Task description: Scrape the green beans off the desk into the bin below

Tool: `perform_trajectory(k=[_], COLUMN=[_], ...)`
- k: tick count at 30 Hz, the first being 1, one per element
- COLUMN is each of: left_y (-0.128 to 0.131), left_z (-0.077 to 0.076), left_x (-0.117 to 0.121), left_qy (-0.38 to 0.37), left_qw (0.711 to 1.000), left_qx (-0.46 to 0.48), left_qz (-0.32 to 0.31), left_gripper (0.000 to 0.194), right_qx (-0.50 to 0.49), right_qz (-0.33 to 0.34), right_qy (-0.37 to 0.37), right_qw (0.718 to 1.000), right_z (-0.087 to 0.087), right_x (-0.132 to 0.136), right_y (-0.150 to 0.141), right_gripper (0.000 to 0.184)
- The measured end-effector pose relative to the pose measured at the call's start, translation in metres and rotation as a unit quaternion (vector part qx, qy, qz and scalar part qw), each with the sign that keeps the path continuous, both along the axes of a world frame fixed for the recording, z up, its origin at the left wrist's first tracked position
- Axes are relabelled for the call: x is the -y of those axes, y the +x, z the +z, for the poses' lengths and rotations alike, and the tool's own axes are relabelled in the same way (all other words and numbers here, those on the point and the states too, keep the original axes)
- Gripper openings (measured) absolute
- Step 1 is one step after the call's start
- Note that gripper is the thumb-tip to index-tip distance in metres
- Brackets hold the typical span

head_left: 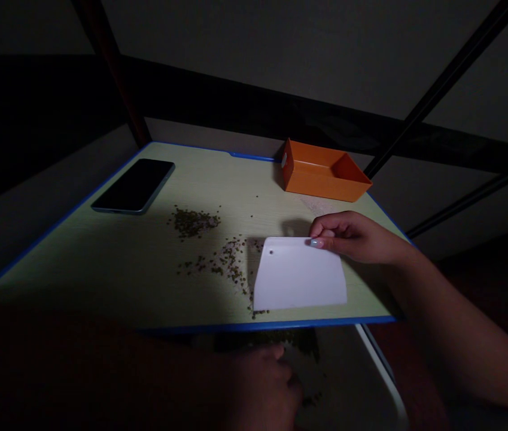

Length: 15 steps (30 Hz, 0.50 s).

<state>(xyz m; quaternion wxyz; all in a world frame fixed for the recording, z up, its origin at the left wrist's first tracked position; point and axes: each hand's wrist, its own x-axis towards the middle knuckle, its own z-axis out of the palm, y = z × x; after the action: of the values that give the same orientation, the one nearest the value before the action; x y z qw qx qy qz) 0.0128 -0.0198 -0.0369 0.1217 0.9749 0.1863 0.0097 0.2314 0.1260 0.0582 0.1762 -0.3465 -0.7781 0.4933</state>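
Observation:
My right hand point(355, 236) grips the top edge of a white plastic scraper point(298, 275) that lies on the pale table point(101, 263) near its front edge. Small dark green seeds point(193, 221) lie scattered in a heap and a trail to the scraper's left. My left hand point(262, 383) is below the table's front edge in deep shadow, fingers curled, beside something pale that holds more seeds point(301, 341). Whether it holds anything cannot be made out.
An orange open box point(323, 173) stands at the table's far right. A dark phone point(134, 185) lies face up at the far left. The table has a blue rim and dark metal bars rise behind it.

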Motion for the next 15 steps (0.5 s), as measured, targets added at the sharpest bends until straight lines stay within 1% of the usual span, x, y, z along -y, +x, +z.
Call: perform_trajectory(k=[3,9,13,15], left_y=[-0.0007,-0.0034,0.0005,0.0017], left_z=[0.0030,0.0094,0.0056,0.0034], left_x=[-0.0015,-0.0045,-0.0012,-0.0008], left_qy=[-0.008,-0.015,-0.004,0.001], left_qw=[1.000,0.999,1.000,1.000], left_qx=[-0.009,-0.012,-0.021,-0.025], left_qz=[-0.004,-0.038,-0.002,-0.001], left_gripper=[0.026,0.024,0.024,0.022], right_qx=[0.006,0.002,0.011,0.017], right_qz=[0.009,0.023,0.024,0.026], right_qy=[-0.004,-0.011,-0.016,-0.017], right_qw=[1.000,1.000,1.000,0.999], right_z=[0.0005,0.0001,-0.0006,-0.0009], right_x=[-0.0002,0.0011,0.0015,0.0012], right_y=[0.0000,-0.0009,-0.0015,-0.0018], right_gripper=[0.032,0.031,0.031,0.031])
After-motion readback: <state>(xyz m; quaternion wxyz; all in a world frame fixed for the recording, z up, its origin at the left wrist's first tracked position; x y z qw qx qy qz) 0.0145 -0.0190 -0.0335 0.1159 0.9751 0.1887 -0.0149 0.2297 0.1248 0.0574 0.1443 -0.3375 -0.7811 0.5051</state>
